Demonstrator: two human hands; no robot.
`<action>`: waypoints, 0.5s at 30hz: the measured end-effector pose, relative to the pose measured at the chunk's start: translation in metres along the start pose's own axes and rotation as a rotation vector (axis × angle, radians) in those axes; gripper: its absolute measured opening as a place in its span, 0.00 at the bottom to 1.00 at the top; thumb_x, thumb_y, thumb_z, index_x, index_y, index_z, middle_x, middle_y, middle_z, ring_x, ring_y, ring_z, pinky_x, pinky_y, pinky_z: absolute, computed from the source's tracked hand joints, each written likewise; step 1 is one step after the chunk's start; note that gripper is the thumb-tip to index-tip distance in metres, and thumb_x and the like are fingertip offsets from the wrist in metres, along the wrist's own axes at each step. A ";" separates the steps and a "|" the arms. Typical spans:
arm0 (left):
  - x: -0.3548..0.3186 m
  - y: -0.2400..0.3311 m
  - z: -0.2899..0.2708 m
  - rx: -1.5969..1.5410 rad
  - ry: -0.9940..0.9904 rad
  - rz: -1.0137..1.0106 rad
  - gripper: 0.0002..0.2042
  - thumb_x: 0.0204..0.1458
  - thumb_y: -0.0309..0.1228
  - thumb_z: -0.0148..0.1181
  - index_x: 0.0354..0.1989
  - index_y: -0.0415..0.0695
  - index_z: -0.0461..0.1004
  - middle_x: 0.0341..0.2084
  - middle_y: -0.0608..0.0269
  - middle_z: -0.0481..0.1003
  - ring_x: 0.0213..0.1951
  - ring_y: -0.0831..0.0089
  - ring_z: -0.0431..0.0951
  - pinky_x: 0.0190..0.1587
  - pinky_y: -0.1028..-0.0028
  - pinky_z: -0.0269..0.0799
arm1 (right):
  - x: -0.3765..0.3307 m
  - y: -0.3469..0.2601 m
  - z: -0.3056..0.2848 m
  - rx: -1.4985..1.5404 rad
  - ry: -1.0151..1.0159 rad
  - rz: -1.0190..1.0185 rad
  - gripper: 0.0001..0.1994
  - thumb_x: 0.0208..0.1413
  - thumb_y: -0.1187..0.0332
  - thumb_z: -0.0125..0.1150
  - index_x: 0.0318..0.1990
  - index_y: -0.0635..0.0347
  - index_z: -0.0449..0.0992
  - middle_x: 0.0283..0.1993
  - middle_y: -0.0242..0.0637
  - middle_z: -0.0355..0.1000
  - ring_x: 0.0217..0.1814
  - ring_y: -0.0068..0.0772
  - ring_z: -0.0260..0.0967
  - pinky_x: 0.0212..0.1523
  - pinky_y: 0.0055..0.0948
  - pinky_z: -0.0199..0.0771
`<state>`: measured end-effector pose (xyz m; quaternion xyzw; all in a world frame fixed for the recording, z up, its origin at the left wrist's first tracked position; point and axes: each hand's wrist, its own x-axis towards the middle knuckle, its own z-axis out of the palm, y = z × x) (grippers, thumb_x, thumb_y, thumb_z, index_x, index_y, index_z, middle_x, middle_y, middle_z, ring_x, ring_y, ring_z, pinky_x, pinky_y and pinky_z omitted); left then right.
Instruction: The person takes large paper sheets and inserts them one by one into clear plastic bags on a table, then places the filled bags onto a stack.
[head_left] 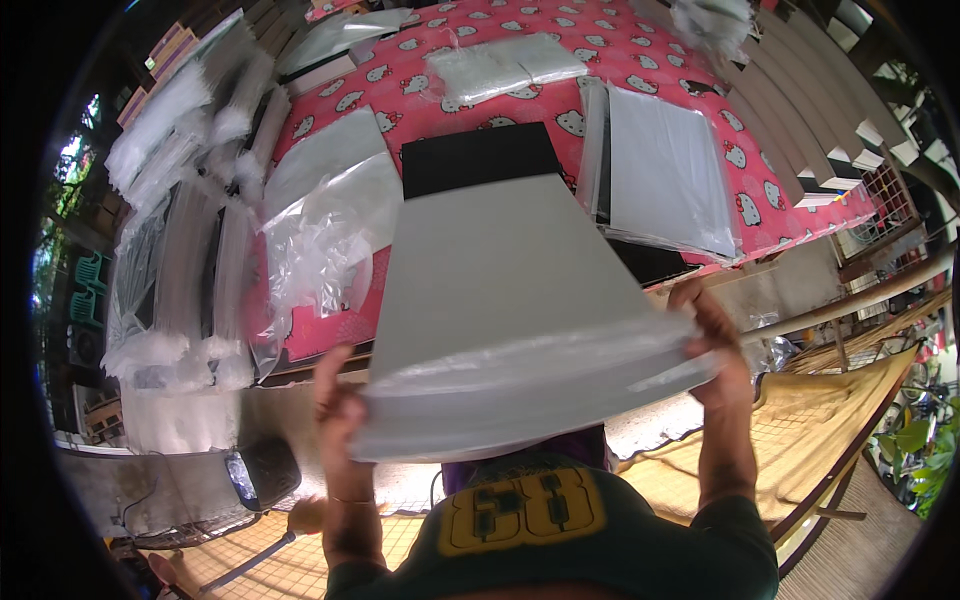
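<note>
Fingers (712, 318) curled on grey sheet (500, 300) edge, both hands raised

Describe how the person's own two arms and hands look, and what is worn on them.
Both forearms are bare, with no gloves and no long sleeves. The left hand has a thin bracelet at its wrist. The right hand shows nothing worn. A dark green shirt with yellow print covers the body.

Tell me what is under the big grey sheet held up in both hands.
Beyond the grey sheet, held by the left hand and right hand, a black board shows on the pink patterned cloth. The sheet covers the board's near part and the table edge.
</note>
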<state>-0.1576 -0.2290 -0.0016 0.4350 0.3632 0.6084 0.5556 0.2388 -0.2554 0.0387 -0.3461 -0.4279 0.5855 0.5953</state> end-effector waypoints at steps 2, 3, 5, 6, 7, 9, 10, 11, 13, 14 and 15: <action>0.032 0.042 0.033 -0.386 0.102 0.062 0.20 0.52 0.32 0.55 0.53 0.41 0.64 0.45 0.57 0.68 0.43 0.68 0.70 0.46 0.71 0.67 | 0.028 -0.044 0.034 0.471 -0.168 -0.025 0.25 0.50 0.61 0.64 0.53 0.61 0.66 0.59 0.43 0.62 0.58 0.36 0.64 0.56 0.33 0.65; 0.056 0.060 0.041 -0.566 -0.065 0.107 0.18 0.55 0.31 0.53 0.53 0.38 0.65 0.49 0.52 0.67 0.49 0.62 0.68 0.53 0.64 0.62 | 0.048 -0.056 0.045 0.414 -0.202 -0.170 0.24 0.52 0.62 0.62 0.54 0.60 0.65 0.59 0.42 0.63 0.59 0.37 0.63 0.57 0.34 0.64; 0.108 0.089 0.056 -0.696 -0.318 0.157 0.17 0.56 0.27 0.51 0.54 0.36 0.65 0.51 0.47 0.68 0.56 0.58 0.66 0.60 0.58 0.59 | 0.109 -0.070 0.053 0.355 -0.212 -0.292 0.20 0.56 0.64 0.58 0.54 0.59 0.66 0.57 0.40 0.66 0.60 0.37 0.63 0.59 0.36 0.63; 0.135 0.095 0.067 -0.680 -0.266 0.166 0.17 0.56 0.26 0.52 0.54 0.38 0.66 0.48 0.51 0.71 0.53 0.61 0.70 0.57 0.61 0.63 | 0.135 -0.076 0.050 0.338 -0.168 -0.290 0.17 0.57 0.65 0.56 0.53 0.58 0.68 0.55 0.38 0.68 0.60 0.35 0.63 0.60 0.38 0.62; 0.167 0.091 0.055 -0.671 -0.306 0.175 0.15 0.57 0.27 0.52 0.53 0.40 0.67 0.43 0.57 0.74 0.47 0.65 0.75 0.51 0.65 0.69 | 0.155 -0.074 0.048 0.369 -0.145 -0.268 0.16 0.58 0.65 0.56 0.52 0.57 0.68 0.53 0.37 0.69 0.59 0.34 0.64 0.59 0.37 0.63; 0.192 0.083 0.073 -0.549 -0.226 0.158 0.12 0.57 0.29 0.53 0.48 0.41 0.69 0.37 0.62 0.77 0.40 0.69 0.78 0.41 0.68 0.75 | 0.196 -0.058 0.038 0.430 -0.090 -0.211 0.14 0.58 0.65 0.56 0.51 0.56 0.70 0.50 0.35 0.71 0.57 0.31 0.65 0.59 0.35 0.63; 0.209 0.056 0.057 -0.547 -0.262 0.093 0.10 0.58 0.29 0.52 0.46 0.41 0.70 0.37 0.60 0.77 0.37 0.70 0.78 0.38 0.69 0.75 | 0.206 -0.042 0.028 0.462 -0.014 -0.152 0.14 0.58 0.64 0.57 0.50 0.55 0.70 0.49 0.33 0.71 0.56 0.31 0.66 0.57 0.34 0.64; 0.215 0.033 0.045 -0.617 -0.158 -0.034 0.10 0.59 0.29 0.51 0.46 0.40 0.70 0.36 0.58 0.77 0.35 0.70 0.78 0.36 0.69 0.76 | 0.210 -0.022 0.018 0.498 0.057 -0.085 0.14 0.57 0.63 0.58 0.50 0.54 0.70 0.48 0.32 0.71 0.54 0.30 0.66 0.56 0.33 0.64; 0.218 -0.039 0.005 -0.696 -0.214 -0.129 0.10 0.57 0.29 0.53 0.46 0.42 0.70 0.36 0.63 0.75 0.34 0.71 0.76 0.36 0.72 0.74 | 0.214 0.031 -0.010 0.497 0.088 -0.018 0.15 0.56 0.62 0.58 0.50 0.50 0.70 0.47 0.27 0.71 0.51 0.31 0.65 0.52 0.40 0.64; 0.213 -0.070 -0.002 -0.608 0.048 -0.200 0.12 0.56 0.31 0.56 0.48 0.45 0.70 0.38 0.64 0.74 0.37 0.69 0.75 0.40 0.71 0.72 | 0.216 0.061 -0.031 0.428 0.059 0.049 0.17 0.55 0.61 0.59 0.52 0.48 0.69 0.48 0.28 0.70 0.51 0.33 0.65 0.52 0.43 0.63; 0.220 -0.073 0.004 -0.619 0.034 -0.200 0.12 0.56 0.31 0.56 0.48 0.45 0.70 0.38 0.64 0.74 0.37 0.69 0.75 0.40 0.71 0.72 | 0.215 0.091 -0.062 0.351 0.051 0.115 0.20 0.54 0.59 0.61 0.54 0.46 0.68 0.48 0.28 0.70 0.51 0.34 0.64 0.52 0.47 0.63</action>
